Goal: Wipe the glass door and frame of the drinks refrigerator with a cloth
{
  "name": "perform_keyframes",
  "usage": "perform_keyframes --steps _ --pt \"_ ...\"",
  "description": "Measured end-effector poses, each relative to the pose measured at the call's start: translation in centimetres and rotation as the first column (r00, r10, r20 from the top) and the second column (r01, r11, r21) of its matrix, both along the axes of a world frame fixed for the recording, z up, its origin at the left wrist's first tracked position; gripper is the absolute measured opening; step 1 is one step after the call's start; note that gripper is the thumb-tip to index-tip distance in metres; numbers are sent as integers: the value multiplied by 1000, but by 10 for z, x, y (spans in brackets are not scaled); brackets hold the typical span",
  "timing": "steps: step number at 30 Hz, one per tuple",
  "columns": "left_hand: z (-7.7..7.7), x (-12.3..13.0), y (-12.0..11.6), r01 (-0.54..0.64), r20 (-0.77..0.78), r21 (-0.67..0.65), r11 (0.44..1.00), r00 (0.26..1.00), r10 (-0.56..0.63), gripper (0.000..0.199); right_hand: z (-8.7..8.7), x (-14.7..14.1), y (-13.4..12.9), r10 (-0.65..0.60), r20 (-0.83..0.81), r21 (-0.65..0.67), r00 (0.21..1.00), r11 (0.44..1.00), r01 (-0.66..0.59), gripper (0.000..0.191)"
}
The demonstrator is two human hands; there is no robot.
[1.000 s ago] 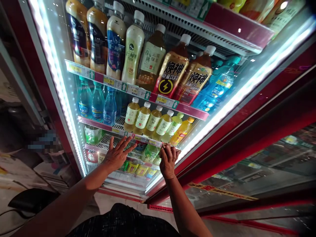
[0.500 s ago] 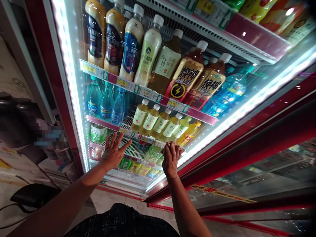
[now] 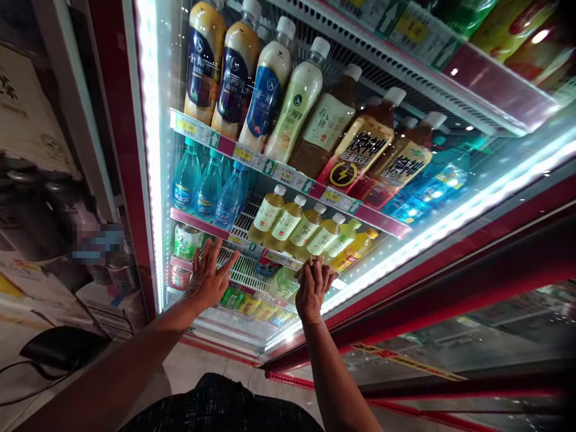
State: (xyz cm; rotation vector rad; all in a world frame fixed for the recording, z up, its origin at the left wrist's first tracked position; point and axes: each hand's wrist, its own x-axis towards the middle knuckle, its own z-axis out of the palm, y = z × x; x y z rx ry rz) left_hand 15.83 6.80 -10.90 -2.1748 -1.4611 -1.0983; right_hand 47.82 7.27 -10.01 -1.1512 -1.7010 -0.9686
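Observation:
My left hand [image 3: 209, 279] is spread with its fingers apart, in front of the lower shelves of a lit drinks fridge. Close above it stand blue-tinted bottles [image 3: 209, 189] and a green-and-white container [image 3: 186, 241]. Bunched in my right hand [image 3: 312, 294] is a crumpled brownish cloth [image 3: 332, 275], mostly hidden beneath my fingers. This hand overlaps the right end of a shelf edge [image 3: 288, 259], below a row of small tea bottles [image 3: 285, 227] and an orange-yellow bottle [image 3: 357, 249]. Whether either hand touches glass or a shelf, I cannot tell.
Larger bottles [image 3: 330, 120] line the shelf above, with price tags along its front strip [image 3: 288, 175]. A bright light strip [image 3: 150, 120] runs up the fridge's left side. Red door frames [image 3: 427, 300] stand at the right, and a black object with a cable [image 3: 63, 351] is at lower left.
The view has shifted, so the fridge and bottles appear farther right and slightly lower at the top. Both hands keep nearly the same pose and place in view.

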Motion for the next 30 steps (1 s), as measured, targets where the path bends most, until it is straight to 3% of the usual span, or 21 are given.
perform_keyframes --steps 3,9,16,24,30 --pt "5 -7 4 -98 77 14 995 992 97 98 0 -7 3 -8 2 33 1000 999 8 69" --pt "-8 -20 18 -48 50 -23 999 998 49 101 -15 -17 -6 37 71 -79 997 996 -31 72" --pt "-18 -26 20 -29 29 -30 999 999 30 104 15 -38 6 8 -1 -3 1000 1000 -8 70" --pt "-23 -31 21 0 19 -10 1000 1000 0 104 -12 -58 2 38 94 -83 995 996 -30 74" --pt "-24 -35 21 21 18 9 1000 1000 -21 107 10 -73 12 34 41 -27 999 999 -32 75"
